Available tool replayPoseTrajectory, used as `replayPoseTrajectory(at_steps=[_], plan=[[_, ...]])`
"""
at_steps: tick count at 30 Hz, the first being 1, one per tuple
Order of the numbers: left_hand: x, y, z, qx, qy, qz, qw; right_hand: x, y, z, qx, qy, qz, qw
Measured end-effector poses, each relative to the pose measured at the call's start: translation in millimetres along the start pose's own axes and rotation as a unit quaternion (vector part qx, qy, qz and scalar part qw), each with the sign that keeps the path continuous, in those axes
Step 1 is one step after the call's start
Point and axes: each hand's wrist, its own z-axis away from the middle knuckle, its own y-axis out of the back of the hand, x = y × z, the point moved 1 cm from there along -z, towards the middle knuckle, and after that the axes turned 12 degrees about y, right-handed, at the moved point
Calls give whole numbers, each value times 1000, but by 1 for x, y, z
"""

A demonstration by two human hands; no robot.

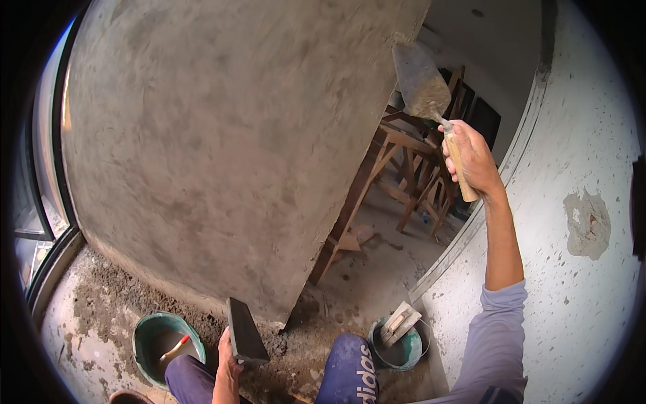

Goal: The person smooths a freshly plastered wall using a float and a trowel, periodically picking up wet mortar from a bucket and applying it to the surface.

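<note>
My right hand (469,156) is raised, closed round the wooden handle of a trowel (422,79). Its grey blade, smeared with mortar, points up and left, with the tip at or close to the edge of the grey plastered wall (222,135). Low in front of me, my left hand (227,353) grips a dark, flat rectangular board (246,333), probably a plasterer's float or hawk, tilted beside the wall's foot. Its handle and most of my left fingers are hidden behind it.
A green basin (139,340) with a red-handled tool (176,347) stands at lower left. A bucket (412,353) with a float (400,325) across it is by the white wall (538,296) at right. Wooden trestles (410,158) stand beyond the wall edge; mortar (128,293) litters the floor.
</note>
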Motion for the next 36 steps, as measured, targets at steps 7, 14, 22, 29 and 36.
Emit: replayPoseTrajectory(at_steps=[7,14,22,29,36], plan=[[5,-4,6,-5,-11,-2,1000,5,-22,36,-174,-30,13,984],[0,-1,-1,27,0,-3,1000,-6,13,-15,-13,2,14,1000],[2,14,-2,8,-7,14,1000,-13,-20,21,-131,-21,-12,991],[-8,-3,-13,11,16,-4,1000,-19,9,-13,-87,-73,67,991],[12,46,-10,56,-33,-43,997,-34,-112,47,-320,-50,-83,943]])
